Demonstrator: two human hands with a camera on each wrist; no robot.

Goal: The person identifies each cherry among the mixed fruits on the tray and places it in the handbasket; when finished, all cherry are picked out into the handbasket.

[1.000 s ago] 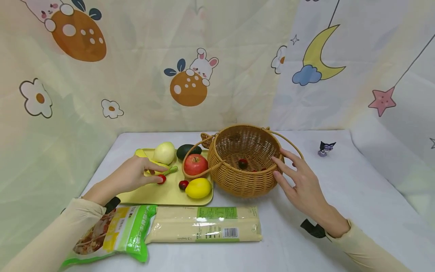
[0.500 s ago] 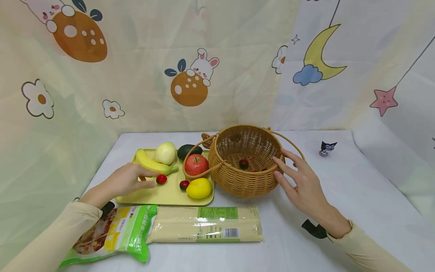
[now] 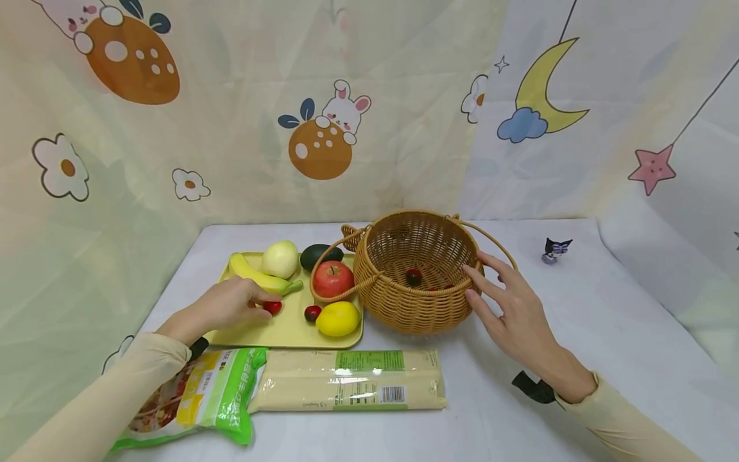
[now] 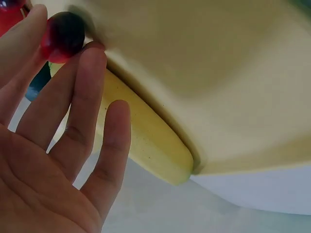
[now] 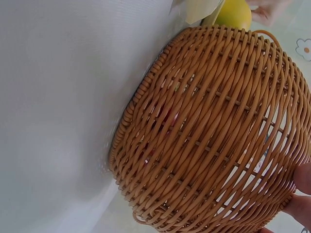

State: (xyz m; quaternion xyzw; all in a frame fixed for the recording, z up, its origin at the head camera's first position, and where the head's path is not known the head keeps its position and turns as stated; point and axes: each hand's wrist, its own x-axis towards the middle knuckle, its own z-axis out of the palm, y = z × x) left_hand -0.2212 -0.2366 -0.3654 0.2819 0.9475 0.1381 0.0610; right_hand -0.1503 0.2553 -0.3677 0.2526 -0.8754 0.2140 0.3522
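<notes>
My left hand is over the yellow tray, thumb and fingertips pinching a dark red cherry. Beside those fingers lies a banana. A second cherry touches or nearly touches a lemon. At the right, my right hand holds the near right rim of a wicker basket, which stands on the table. Inside it, a cherry shows; more red is partly hidden behind the near rim. The basket's weave fills most of the right wrist view.
The tray also carries a red apple, a pale round fruit and a dark green avocado. In front lie a noodle pack and a green-edged food bag. A small figurine stands far right.
My left hand first had its fingers at the cherry, drew back left from it, and now has come right again and closed on it. My right hand stays on the basket rim.
</notes>
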